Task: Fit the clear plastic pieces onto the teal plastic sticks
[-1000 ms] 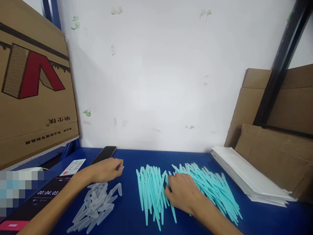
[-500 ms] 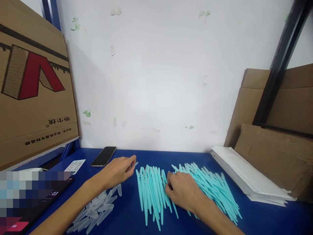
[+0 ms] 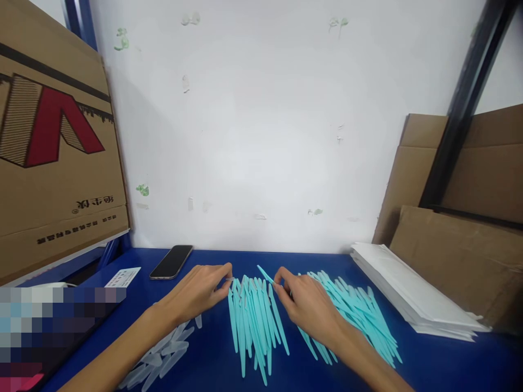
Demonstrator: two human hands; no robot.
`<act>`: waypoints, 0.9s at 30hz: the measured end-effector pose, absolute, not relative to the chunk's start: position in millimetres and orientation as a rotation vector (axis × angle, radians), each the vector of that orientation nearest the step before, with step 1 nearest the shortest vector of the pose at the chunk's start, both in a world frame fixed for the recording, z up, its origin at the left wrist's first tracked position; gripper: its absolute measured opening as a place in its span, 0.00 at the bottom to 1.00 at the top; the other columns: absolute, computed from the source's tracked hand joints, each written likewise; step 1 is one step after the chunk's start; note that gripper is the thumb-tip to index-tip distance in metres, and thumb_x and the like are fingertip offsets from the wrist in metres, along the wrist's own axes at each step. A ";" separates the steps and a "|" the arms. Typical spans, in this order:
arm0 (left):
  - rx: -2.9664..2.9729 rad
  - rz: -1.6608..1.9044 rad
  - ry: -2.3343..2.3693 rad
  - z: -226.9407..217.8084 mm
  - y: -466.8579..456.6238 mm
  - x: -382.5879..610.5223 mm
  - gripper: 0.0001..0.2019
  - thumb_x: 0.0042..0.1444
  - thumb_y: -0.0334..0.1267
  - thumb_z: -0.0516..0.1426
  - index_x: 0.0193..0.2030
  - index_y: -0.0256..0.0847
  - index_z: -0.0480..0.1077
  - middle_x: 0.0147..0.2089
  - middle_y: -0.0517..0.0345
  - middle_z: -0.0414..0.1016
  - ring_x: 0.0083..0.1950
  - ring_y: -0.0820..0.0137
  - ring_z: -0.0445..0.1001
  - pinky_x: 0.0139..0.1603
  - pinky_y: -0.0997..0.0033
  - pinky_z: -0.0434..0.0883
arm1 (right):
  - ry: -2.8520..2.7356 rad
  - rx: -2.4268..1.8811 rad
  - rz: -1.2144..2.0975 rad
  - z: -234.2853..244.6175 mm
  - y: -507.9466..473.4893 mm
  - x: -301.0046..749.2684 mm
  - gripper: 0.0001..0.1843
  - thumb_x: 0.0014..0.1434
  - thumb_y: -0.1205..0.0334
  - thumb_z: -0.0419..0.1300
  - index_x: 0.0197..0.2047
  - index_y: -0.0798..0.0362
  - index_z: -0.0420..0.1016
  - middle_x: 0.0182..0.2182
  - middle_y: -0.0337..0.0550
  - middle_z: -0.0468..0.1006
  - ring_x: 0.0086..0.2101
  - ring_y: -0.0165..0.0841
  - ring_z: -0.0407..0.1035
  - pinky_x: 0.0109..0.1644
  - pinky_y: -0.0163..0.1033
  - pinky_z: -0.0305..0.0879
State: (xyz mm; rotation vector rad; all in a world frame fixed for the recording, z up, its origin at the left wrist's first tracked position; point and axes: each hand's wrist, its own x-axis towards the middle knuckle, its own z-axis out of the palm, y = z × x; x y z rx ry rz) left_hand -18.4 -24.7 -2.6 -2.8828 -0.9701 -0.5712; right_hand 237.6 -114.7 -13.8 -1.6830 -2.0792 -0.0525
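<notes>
My left hand (image 3: 199, 293) pinches a small clear plastic cap (image 3: 229, 280) just left of the middle pile of turquoise sticks (image 3: 254, 316). My right hand (image 3: 307, 305) pinches one turquoise stick (image 3: 265, 273), its tip raised toward the left hand. A second, larger pile of turquoise sticks (image 3: 359, 321) lies under and to the right of my right hand. A heap of clear plastic caps (image 3: 163, 356) lies below my left forearm.
A black phone (image 3: 170, 261) and a white card (image 3: 122, 276) lie at the back left of the blue table (image 3: 429, 365). White bags (image 3: 408, 296) are stacked at the right by cardboard sheets (image 3: 461, 256). A large cardboard box (image 3: 57, 158) stands at the left.
My left hand carried a clear cap from the cap heap to the right, toward the middle. My right hand lifted one turquoise stick off the pile and raised it toward the left hand.
</notes>
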 end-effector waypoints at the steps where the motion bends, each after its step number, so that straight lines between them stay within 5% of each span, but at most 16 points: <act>1: -2.882 -0.594 -0.929 -3.4 -24.5 -18.4 0.05 0.66 0.36 0.49 0.43 0.42 0.66 0.33 0.60 0.76 0.26 0.72 0.70 0.28 0.74 0.58 | -2.089 -1.657 -0.048 -13.5 -115.5 236.3 0.12 0.71 0.57 0.46 0.41 0.48 0.68 0.20 0.34 0.70 0.19 0.31 0.60 0.29 0.35 0.48; 5: -2.853 -0.681 -0.733 -5.9 -22.7 -20.8 0.09 0.69 0.37 0.48 0.43 0.42 0.68 0.39 0.58 0.77 0.32 0.71 0.74 0.30 0.74 0.59 | -2.116 -1.566 0.004 -9.0 -118.7 231.3 0.14 0.71 0.57 0.45 0.40 0.47 0.70 0.20 0.33 0.69 0.19 0.30 0.59 0.31 0.35 0.50; 27: -2.688 -1.041 -0.570 -9.0 -20.5 -21.3 0.06 0.66 0.39 0.55 0.42 0.41 0.72 0.35 0.62 0.80 0.28 0.76 0.76 0.26 0.79 0.63 | -1.981 -1.586 0.120 -5.4 -118.5 230.8 0.17 0.67 0.54 0.49 0.35 0.48 0.76 0.19 0.35 0.71 0.19 0.30 0.60 0.27 0.35 0.44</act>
